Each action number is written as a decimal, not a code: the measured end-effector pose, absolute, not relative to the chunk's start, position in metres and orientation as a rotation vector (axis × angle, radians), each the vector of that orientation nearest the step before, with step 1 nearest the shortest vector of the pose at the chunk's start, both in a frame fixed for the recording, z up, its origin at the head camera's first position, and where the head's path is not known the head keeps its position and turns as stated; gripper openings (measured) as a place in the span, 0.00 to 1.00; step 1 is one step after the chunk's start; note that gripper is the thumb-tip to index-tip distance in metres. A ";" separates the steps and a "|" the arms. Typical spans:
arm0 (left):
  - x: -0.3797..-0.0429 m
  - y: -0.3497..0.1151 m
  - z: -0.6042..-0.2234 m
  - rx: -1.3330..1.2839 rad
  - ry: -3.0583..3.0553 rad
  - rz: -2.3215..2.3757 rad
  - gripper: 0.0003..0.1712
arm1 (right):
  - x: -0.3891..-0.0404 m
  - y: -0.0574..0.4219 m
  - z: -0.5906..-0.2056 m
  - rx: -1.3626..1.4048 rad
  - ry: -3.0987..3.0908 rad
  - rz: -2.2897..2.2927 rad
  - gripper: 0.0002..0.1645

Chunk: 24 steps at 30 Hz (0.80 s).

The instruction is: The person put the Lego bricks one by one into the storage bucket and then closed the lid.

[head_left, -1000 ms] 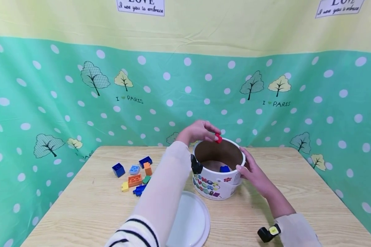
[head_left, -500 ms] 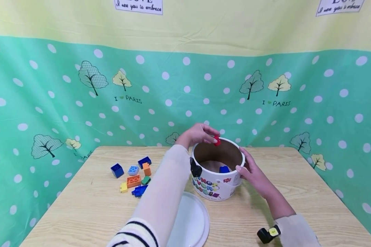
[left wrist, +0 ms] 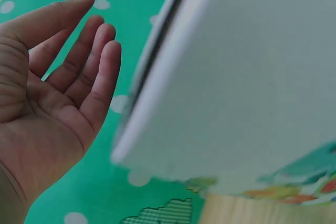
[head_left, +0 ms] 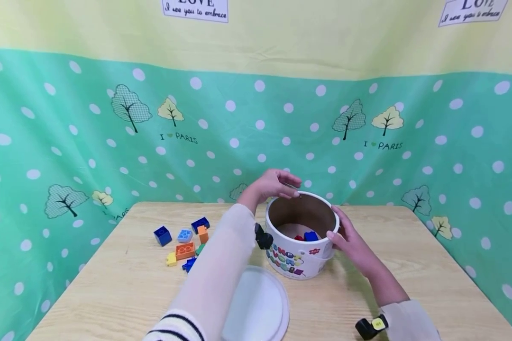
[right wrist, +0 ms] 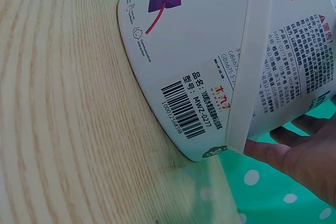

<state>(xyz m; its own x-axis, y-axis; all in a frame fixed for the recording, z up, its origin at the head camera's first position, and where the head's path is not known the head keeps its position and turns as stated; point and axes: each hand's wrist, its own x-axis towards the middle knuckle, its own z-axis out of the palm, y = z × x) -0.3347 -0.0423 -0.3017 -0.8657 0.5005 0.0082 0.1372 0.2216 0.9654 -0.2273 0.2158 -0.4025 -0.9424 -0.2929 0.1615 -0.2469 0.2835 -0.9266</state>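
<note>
In the head view, a white printed bucket (head_left: 287, 268) stands on the table, its dark inside visible. My right hand (head_left: 353, 242) grips the bucket's right side near the rim; the right wrist view shows that hand (right wrist: 307, 150) beside the white carry handle (right wrist: 254, 66). Over the far left rim hovers my left hand (head_left: 273, 184), holding nothing. Its fingers look relaxed and apart from the bucket (left wrist: 247, 87) in the left wrist view. On the bucket's floor lie a red block (head_left: 299, 238) and a blue block (head_left: 310, 236), partly hidden by the near rim.
Left of my left forearm lie several building blocks, among them a dark blue block (head_left: 163, 236), an orange block (head_left: 185, 250) and a yellow block (head_left: 171, 259). A round white lid (head_left: 260, 303) rests in front of the bucket. A patterned curtain (head_left: 256, 113) hangs behind the table.
The red block, earlier pinched by my left hand above the rim, has been let go and now lies in the bucket beside the blue one. My right hand has kept its hold.
</note>
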 end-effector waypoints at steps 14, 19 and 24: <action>-0.297 -0.107 -0.300 0.701 2.491 1.700 0.16 | -0.228 0.213 -0.405 -0.538 2.483 -1.784 0.44; -0.280 -0.124 -0.310 0.691 2.549 1.686 0.17 | -0.226 0.214 -0.404 -0.540 2.487 -1.788 0.44; -0.266 -0.139 -0.321 0.601 2.594 1.669 0.16 | -0.226 0.214 -0.404 -0.551 2.474 -1.803 0.44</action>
